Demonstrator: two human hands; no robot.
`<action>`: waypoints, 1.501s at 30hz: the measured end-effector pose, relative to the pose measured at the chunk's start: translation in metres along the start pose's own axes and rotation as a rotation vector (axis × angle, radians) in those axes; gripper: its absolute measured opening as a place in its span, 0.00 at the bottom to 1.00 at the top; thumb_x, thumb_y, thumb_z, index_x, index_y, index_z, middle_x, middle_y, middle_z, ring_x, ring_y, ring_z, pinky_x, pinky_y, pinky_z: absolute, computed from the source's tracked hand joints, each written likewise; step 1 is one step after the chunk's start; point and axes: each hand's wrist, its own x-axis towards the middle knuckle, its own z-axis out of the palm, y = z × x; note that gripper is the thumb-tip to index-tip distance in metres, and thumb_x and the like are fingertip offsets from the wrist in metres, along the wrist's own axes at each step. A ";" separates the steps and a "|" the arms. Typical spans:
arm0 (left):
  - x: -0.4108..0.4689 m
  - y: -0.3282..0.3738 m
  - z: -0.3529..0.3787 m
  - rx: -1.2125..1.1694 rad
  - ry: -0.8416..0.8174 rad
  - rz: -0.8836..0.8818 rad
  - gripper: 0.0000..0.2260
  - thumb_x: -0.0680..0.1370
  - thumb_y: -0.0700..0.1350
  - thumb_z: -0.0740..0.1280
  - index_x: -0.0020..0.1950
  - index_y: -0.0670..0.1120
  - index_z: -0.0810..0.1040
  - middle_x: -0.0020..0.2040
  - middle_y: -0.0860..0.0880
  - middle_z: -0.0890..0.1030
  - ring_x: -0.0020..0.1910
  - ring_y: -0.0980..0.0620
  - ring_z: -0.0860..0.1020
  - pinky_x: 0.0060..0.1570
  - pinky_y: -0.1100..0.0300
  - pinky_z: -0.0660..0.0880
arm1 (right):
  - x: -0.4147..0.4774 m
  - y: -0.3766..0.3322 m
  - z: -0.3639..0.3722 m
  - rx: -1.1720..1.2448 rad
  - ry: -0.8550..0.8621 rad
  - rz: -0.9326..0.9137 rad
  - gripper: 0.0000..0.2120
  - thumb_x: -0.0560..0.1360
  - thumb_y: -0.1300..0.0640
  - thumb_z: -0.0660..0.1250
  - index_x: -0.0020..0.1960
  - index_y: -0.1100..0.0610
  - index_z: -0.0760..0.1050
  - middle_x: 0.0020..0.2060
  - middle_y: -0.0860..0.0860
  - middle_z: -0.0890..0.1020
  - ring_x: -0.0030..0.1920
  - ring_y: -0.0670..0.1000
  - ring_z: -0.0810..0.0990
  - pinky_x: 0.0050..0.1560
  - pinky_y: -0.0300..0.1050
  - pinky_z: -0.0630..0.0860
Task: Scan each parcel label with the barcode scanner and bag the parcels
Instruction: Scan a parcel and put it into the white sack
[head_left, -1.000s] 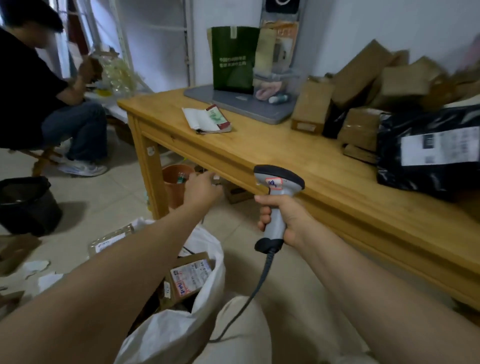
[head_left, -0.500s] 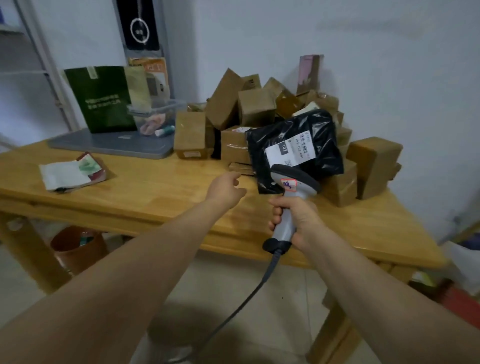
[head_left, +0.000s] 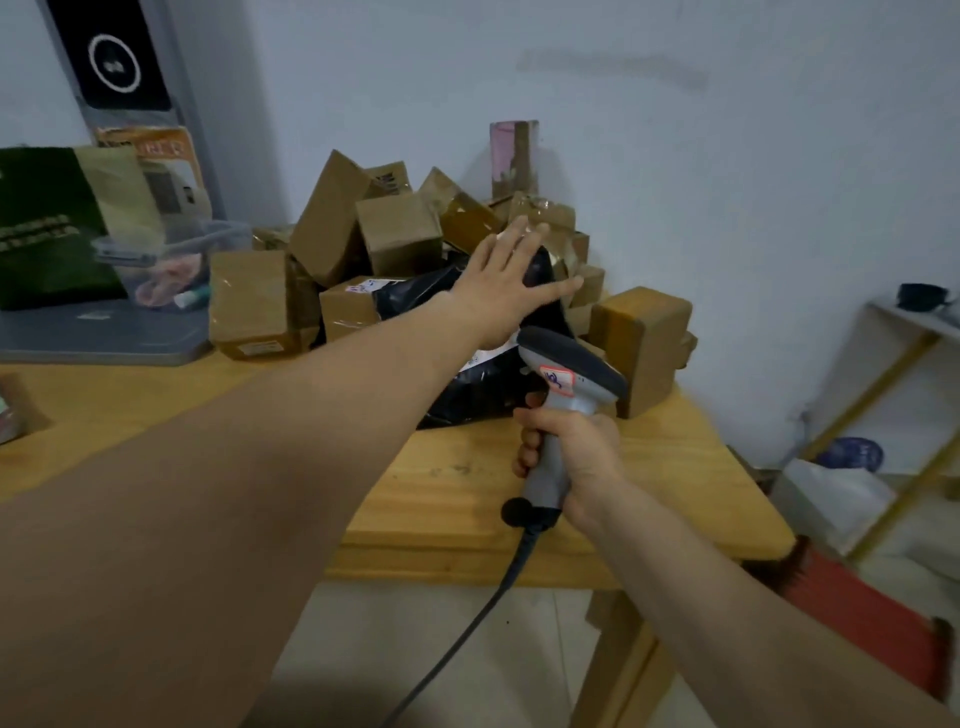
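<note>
The right hand (head_left: 571, 452) has its grip closed round the grey handle of the barcode scanner (head_left: 569, 371), fingers curled round the front of the handle. The scanner stands upright over the near edge of the wooden surface (head_left: 457, 499), its dark head pointing towards the parcels, a small red-bordered sticker on its neck. Its dark cable (head_left: 467, 623) drops from the base of the handle past the surface's edge towards the floor.

Just behind the scanner lies a black poly mailer (head_left: 467, 400), with part of a white label (head_left: 485, 358) showing beside the left wrist. The left hand (head_left: 506, 283) reaches over the top of this mailer, its grip wide, fingers straight and spread, palm down; whether it touches the plastic cannot be told.

Round the mailer a heap of brown cardboard boxes (head_left: 397, 234) is piled against the wall, some tilted. One taped box (head_left: 644, 343) stands to the right of the scanner's head. A pink-faced box (head_left: 511, 153) stands upright at the back.

To the left, a grey tray (head_left: 104, 338) carries a green paper bag (head_left: 47, 228) and a clear plastic container (head_left: 171, 254). A white shelf (head_left: 909, 374) stands at far right.
</note>
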 end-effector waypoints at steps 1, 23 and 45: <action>0.006 0.002 -0.002 0.109 -0.020 0.045 0.40 0.77 0.36 0.66 0.78 0.62 0.47 0.77 0.39 0.34 0.74 0.37 0.31 0.72 0.39 0.38 | 0.001 0.000 -0.002 -0.004 -0.001 0.002 0.07 0.72 0.69 0.68 0.42 0.60 0.73 0.23 0.52 0.71 0.23 0.49 0.69 0.25 0.42 0.70; -0.128 -0.111 -0.099 -0.488 -0.169 -0.382 0.11 0.74 0.44 0.73 0.53 0.40 0.82 0.45 0.48 0.78 0.46 0.50 0.74 0.48 0.59 0.69 | -0.066 0.020 0.043 -0.235 -0.184 -0.103 0.08 0.71 0.70 0.68 0.38 0.61 0.71 0.22 0.54 0.71 0.21 0.51 0.68 0.27 0.43 0.68; -0.205 -0.132 -0.102 -0.515 -0.203 -0.597 0.06 0.77 0.42 0.69 0.44 0.39 0.80 0.39 0.45 0.77 0.42 0.48 0.75 0.43 0.57 0.73 | -0.116 0.054 0.092 -0.664 -0.333 -0.245 0.06 0.72 0.64 0.70 0.40 0.60 0.74 0.26 0.53 0.74 0.25 0.51 0.73 0.34 0.48 0.76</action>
